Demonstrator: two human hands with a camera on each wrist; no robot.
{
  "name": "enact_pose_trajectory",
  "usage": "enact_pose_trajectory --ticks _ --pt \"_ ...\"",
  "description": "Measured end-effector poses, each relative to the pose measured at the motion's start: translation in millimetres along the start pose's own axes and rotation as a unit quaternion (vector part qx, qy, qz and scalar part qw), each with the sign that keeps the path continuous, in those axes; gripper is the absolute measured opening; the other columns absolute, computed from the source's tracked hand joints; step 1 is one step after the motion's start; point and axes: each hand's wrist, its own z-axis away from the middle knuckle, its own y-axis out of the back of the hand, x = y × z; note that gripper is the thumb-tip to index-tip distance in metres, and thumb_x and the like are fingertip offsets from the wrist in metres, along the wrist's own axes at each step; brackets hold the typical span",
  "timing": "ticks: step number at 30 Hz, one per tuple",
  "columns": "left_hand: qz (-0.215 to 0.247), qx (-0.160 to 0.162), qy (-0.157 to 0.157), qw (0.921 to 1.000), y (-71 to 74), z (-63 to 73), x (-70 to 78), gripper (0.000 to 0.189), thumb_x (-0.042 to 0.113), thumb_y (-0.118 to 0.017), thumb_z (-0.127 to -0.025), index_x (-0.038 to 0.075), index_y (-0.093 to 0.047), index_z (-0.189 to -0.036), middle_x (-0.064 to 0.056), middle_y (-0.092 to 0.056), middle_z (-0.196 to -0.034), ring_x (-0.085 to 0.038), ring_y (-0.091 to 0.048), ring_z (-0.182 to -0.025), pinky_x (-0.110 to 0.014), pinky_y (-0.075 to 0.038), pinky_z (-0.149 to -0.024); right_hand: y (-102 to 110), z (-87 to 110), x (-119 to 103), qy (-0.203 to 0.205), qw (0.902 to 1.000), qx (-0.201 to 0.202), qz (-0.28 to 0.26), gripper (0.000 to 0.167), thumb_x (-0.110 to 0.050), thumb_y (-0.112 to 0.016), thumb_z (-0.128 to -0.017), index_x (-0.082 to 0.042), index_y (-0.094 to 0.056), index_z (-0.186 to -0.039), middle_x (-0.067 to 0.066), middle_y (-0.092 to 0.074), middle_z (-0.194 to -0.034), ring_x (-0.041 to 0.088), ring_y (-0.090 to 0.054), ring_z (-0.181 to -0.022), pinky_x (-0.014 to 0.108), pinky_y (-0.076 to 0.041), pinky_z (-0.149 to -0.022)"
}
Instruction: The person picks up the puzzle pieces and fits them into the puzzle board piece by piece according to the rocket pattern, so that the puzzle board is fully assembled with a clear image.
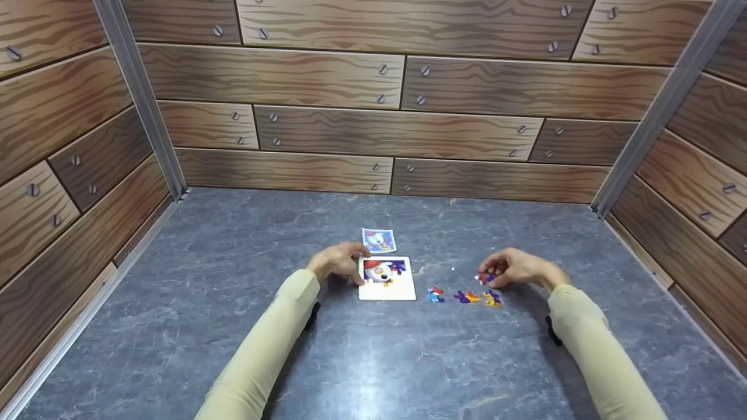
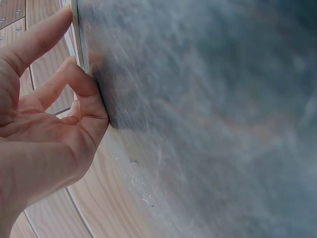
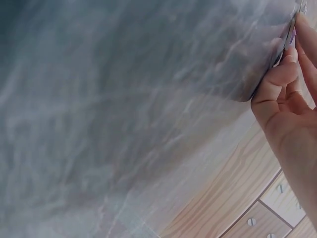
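Puzzle board (image 1: 388, 293), partly filled, lies mid-surface (image 1: 175, 326), with a picture card (image 1: 379, 240) at its twelve o'clock. At nine, the left hand (image 1: 339, 260) touches its edge, grip loose, fingers apart. Toward three, the right hand's (image 1: 518, 268) grip pinches a red-purple piece (image 1: 485, 279) near loose pieces (image 1: 467, 297).

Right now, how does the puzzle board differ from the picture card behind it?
The puzzle board looks bigger than the picture card. The board's picture is unfinished, with bare white below, while the card's fills most of its face. The board lies nearer the person, the card farther off. Both lie on the table and show a white cartoon face with red above.
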Motion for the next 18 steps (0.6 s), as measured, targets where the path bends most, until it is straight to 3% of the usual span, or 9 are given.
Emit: enact_pose_trajectory --ticks 9,18 --pt "0.008 0.003 0.004 1.0000 0.7 1.4 0.0 0.064 0.000 -0.081 -0.073 0.012 -0.057 -0.132 -0.018 -0.048 -0.144 -0.015 -0.054 -0.076 -0.024 -0.045 -0.066 -3 -1.1 -5 0.013 0.9997 -0.019 -0.009 0.031 0.002 -0.071 -0.081 0.002 -0.061 -0.110 0.008 -0.058 -0.094 0.015 -0.050 -0.083 0.020 -0.044 -0.067" --pt "0.007 0.002 0.011 0.9999 1.0 -0.1 -0.4 0.063 0.001 -0.081 -0.074 0.013 -0.058 -0.132 -0.017 -0.049 -0.143 -0.015 -0.053 -0.075 -0.024 -0.045 -0.065 -4 0.4 -11 0.014 0.9997 0.013 -0.015 0.027 0.006 -0.067 -0.080 0.000 -0.063 -0.105 0.012 -0.059 -0.093 0.017 -0.052 -0.078 0.024 -0.047 -0.064"
